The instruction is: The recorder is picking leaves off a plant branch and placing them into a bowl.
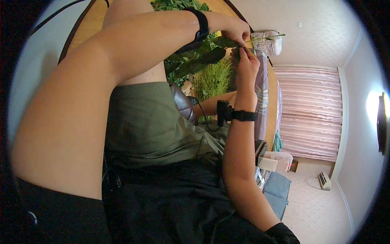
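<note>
My left hand (236, 30) and my right hand (248, 65) meet near the top of the view, fingertips close together. Between them is a thin green plant stem (268, 37), one end sticking out past my fingers. Large dark green leaves (208, 59) hang beside my hands; whether they belong to this stem cannot be told. My left thumb and fingers pinch at the stem. Curled around its leafy part is my right hand, and some of its fingers are hidden. Below lie a heap of green leaves (179, 4) and a bundle of thin green stalks (213, 79).
A bed or table edge with a patterned cover (262, 100) runs beside my right arm. Pink curtains (307, 113) hang on the wall beyond. A brown padded seat (184, 105) shows between my legs. A cable runs from the device strapped on my right wrist (224, 113).
</note>
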### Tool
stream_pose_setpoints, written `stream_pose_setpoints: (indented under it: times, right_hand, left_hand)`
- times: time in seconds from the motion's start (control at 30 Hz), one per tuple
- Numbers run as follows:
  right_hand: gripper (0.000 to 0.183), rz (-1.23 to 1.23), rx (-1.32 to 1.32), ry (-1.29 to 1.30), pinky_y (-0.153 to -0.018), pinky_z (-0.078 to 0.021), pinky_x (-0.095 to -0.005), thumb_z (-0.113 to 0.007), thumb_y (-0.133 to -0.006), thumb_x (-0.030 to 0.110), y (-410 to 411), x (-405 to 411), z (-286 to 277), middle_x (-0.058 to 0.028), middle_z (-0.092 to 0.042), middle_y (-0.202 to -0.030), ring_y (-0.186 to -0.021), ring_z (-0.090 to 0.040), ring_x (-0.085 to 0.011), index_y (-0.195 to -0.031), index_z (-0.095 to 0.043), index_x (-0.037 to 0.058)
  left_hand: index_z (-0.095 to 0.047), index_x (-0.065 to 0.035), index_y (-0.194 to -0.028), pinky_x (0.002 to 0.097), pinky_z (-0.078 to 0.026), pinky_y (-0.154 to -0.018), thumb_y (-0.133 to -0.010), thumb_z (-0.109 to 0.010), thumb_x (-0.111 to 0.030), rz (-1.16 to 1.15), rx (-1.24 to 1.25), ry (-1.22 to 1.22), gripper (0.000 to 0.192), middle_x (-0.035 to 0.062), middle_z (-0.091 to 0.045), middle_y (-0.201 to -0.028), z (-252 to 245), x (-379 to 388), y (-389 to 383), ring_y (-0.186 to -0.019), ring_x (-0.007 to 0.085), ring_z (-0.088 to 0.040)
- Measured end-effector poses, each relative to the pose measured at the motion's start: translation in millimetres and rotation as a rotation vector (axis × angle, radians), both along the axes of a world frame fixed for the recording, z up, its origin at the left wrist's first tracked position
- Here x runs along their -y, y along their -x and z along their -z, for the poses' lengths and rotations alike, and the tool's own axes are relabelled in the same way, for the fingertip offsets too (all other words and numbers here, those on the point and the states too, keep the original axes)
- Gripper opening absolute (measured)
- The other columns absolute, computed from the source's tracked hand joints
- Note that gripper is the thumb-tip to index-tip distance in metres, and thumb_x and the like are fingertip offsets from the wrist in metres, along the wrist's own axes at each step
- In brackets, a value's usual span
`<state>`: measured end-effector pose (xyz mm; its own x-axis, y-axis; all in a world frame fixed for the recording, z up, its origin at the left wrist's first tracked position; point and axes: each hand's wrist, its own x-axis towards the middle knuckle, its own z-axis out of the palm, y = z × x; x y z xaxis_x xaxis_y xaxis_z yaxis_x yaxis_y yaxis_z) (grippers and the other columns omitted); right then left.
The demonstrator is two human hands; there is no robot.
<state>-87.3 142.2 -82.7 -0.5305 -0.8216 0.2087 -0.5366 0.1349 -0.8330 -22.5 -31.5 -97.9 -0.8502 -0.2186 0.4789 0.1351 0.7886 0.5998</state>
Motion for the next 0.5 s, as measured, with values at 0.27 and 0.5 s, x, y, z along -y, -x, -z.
stream_pose_setpoints:
  times: [0.27, 0.5]
  right_hand:
    - [0.019, -0.028, 0.120, 0.077, -0.066, -0.0506, -0.0268, -0.056, -0.092, 0.013, -1.2, -3.8, 0.0, -0.0092, -0.065, -0.087, -0.078, -0.063, -0.0167, -0.102, -0.061, -0.0017]
    - [0.016, 0.073, 0.253, 0.246, -0.057, -0.0514, -0.0262, -0.063, -0.084, 0.007, -13.0, -7.3, -7.1, -0.0081, -0.066, -0.084, -0.067, -0.061, -0.0145, -0.095, -0.067, -0.0034]
  left_hand:
    - [-0.063, -0.0065, -0.093, 0.0383, -0.048, -0.071, -0.081, -0.065, -0.035, 0.044, 0.021, -0.076, 0.031, 0.0110, -0.064, -0.085, 8.3, 4.2, 10.2, -0.081, 0.0251, -0.061]
    - [-0.060, -0.0095, -0.103, 0.0388, -0.047, -0.076, -0.085, -0.061, -0.037, 0.127, 0.022, 0.079, 0.033, 0.0104, -0.064, -0.096, -6.9, -6.3, -8.9, -0.088, 0.0260, -0.060]
